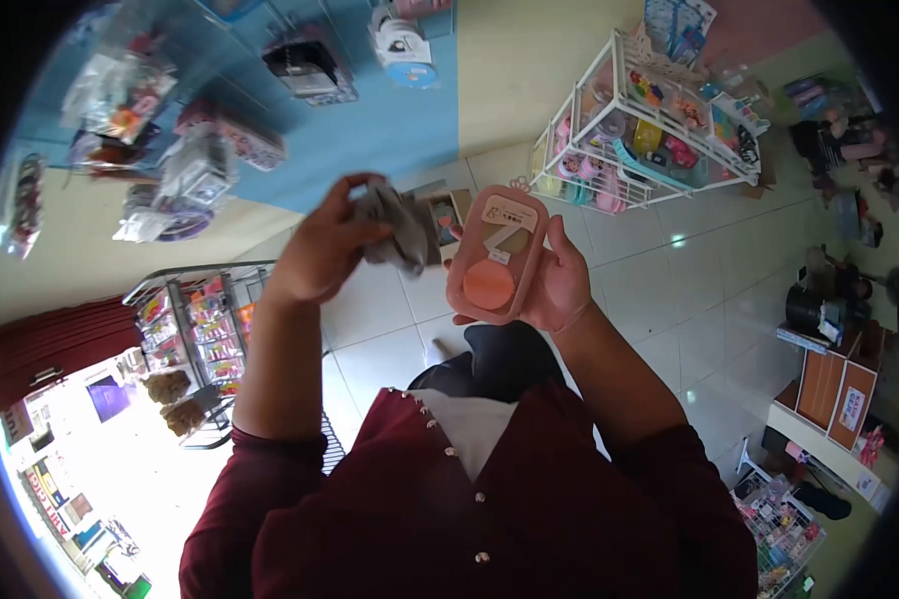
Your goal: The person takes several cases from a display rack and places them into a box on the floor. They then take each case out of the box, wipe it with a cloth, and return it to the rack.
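My right hand (561,283), palm up, holds a pink cosmetic puff case (499,290) from below, with its thumb out to the right side. The case has rounded corners, a small loop at the top, a pale label and a clear front showing a round orange puff. In my left hand (320,245) is a crumpled grey cloth (402,228), pinched between the fingers and blurred by motion. The cloth hangs just left of the case, apart from it. Beyond the two hands, an open cardboard box (459,203) is partly hidden.
A white wire rack (619,115) with colourful goods stands ahead to the right. Packaged items (310,65) hang on the blue wall. On the left is a black display rack (185,290) with small packets. A wooden cabinet (834,394) stands at right on the tiled floor (629,270).
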`<state>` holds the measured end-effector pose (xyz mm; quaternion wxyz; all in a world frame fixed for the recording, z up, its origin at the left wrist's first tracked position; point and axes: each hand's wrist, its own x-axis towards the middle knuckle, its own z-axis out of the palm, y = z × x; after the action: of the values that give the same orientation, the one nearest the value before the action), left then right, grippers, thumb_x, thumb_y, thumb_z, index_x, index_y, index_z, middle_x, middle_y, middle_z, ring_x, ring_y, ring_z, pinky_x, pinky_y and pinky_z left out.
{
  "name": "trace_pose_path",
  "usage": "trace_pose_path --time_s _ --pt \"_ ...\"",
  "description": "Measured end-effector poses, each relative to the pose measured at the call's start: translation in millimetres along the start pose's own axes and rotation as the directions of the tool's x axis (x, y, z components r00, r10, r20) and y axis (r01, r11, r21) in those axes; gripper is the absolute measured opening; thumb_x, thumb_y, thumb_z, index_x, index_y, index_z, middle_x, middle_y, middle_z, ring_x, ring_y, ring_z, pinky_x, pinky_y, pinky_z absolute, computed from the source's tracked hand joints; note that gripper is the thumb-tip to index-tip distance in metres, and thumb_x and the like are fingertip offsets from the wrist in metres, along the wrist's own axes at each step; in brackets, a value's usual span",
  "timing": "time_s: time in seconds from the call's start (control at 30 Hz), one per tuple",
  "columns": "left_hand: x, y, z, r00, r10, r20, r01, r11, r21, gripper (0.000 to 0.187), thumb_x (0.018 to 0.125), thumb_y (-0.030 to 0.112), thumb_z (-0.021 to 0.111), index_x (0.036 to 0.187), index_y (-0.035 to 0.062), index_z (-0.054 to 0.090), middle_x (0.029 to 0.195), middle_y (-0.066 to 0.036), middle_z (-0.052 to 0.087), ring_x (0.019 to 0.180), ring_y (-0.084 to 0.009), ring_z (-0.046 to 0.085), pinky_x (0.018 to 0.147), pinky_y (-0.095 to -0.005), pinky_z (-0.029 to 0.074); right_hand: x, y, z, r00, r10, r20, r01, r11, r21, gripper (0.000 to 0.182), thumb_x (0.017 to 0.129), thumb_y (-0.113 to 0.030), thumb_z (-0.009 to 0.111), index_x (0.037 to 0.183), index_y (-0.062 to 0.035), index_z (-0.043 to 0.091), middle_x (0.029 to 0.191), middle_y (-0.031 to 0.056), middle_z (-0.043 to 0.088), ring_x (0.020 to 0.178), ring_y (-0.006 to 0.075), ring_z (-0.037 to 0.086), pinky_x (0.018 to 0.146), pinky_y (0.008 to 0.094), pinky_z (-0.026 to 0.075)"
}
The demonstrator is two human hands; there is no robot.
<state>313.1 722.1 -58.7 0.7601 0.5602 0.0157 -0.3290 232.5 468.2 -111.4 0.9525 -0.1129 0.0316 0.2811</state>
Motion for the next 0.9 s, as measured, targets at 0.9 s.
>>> trace_pose_path --time_s 0.9 --pt "-10 106 83 0.652 0.435 0.620 -0.728 0.134 0.672 0.052 0.065 -0.009 0.062 0.115 0.0058 0.062 0.116 -0.011 0.062 0.110 -0.0293 0.057 0.093 -0.0371 0.048 95 -102 123 0.972 0.232 0.039 -0.204 0.914 -0.350 0.085 0.087 -0.074 0.011 0.144 -0.0128 0.023 0.134 0.0168 0.046 0.118 0.0317 0.051 0.096 0.0473 0.046"
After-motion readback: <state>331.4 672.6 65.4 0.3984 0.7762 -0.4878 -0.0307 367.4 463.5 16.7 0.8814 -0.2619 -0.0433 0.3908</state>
